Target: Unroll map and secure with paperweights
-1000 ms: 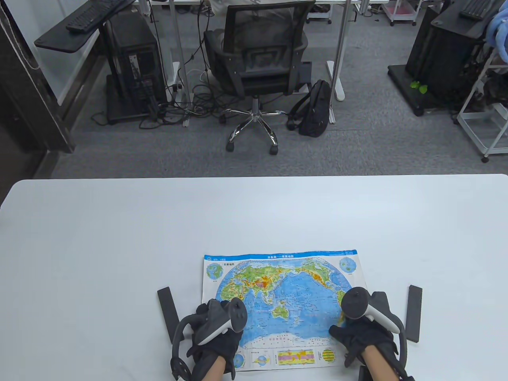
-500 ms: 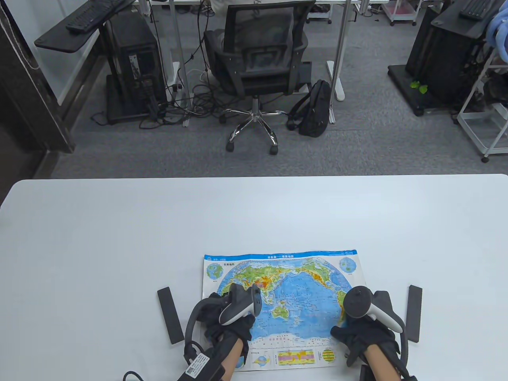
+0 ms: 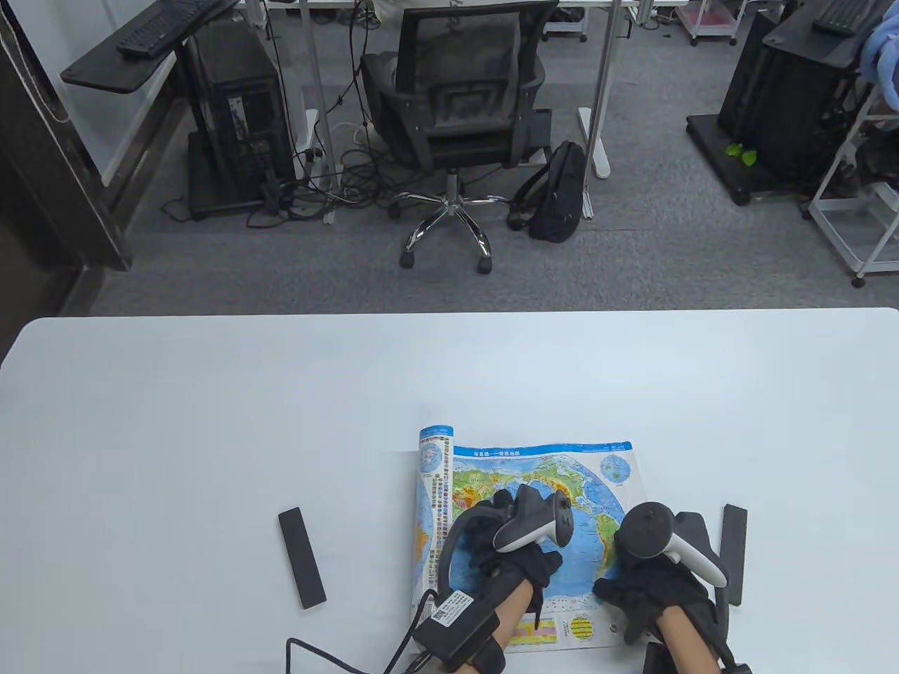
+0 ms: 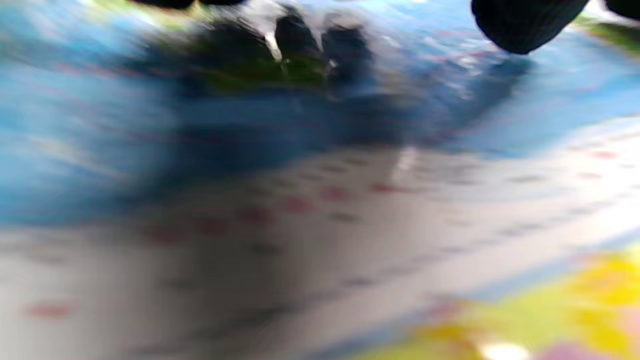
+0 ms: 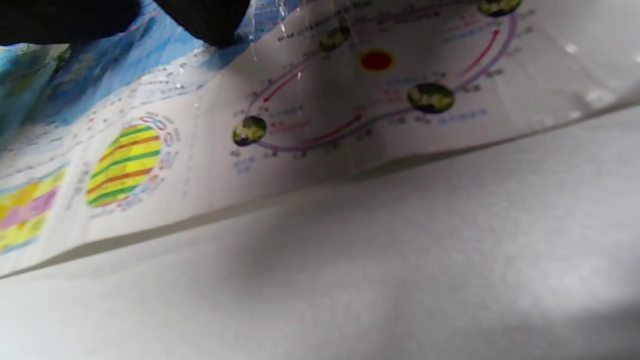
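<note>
Map (image 3: 548,477) left side curled up; both hands, left hand (image 3: 523,554) and right hand (image 3: 650,586), press flat on it, gripping nothing. Sweep left hand toward left paperweight (image 3: 301,557), flattening curl.

A: Any lettering to call on the world map (image 3: 597,484)?
B: A blue title strip runs along its far edge with small characters, too tiny to read.
A: The white label (image 3: 449,605) on the left wrist box?
B: Printed, but illegible. Wrist views are blurred.
</note>
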The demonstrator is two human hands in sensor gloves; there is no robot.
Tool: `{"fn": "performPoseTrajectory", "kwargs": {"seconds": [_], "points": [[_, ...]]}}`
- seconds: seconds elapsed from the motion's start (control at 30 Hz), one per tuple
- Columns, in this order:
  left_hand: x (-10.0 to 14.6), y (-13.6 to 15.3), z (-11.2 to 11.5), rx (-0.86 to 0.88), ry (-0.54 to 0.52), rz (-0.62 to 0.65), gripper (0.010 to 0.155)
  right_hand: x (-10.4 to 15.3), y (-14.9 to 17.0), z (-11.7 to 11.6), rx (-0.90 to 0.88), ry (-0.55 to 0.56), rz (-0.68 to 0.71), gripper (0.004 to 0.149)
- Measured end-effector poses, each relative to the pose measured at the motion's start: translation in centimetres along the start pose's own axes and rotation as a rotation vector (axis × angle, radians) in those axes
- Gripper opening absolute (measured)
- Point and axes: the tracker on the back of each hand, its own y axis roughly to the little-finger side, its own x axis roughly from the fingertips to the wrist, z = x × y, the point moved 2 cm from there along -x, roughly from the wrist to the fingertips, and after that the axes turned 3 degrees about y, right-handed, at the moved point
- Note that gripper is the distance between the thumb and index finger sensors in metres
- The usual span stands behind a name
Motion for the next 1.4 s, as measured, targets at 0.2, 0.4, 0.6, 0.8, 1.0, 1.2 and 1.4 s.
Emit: {"fn": "performPoseTrajectory", "kwargs": {"seconds": [0.2, 0.4, 0.6, 0.8, 1.0, 1.2, 1.4], "points": [[-1.7, -1.7, 1.8, 0.16, 0.163, 0.095, 0.085, 0.2, 0.7, 0.5, -0.08, -0.013, 0.033, 0.077], [-2.8, -1.6, 2.6, 0.239, 0.238, 0.116, 0.086, 0.4, 1.2, 0.9, -0.132, -0.024, 0.056, 0.075], [-3.0, -1.7, 2.9, 0.229, 0.269, 0.103, 0.087, 0.6, 1.3, 1.3, -0.143, -0.019, 0.064, 0.074], [-3.1, -1.8, 3.0, 0.218, 0.273, 0.089, 0.088, 3.2, 0.6, 4.1, -0.201, 0.051, 0.146, 0.073], [-3.1, -1.8, 3.0, 0.214, 0.273, 0.087, 0.088, 5.9, 2.8, 8.2, -0.336, 0.316, 0.149, 0.076], [-3.1, -1.8, 3.0, 0.211, 0.27, 0.086, 0.088, 2.7, 9.0, 6.2, -0.326, 0.319, -0.175, 0.084], [-3.1, -1.9, 3.0, 0.211, 0.268, 0.086, 0.088, 0.8, 11.3, 3.9, -0.277, 0.185, -0.325, 0.079]]}}
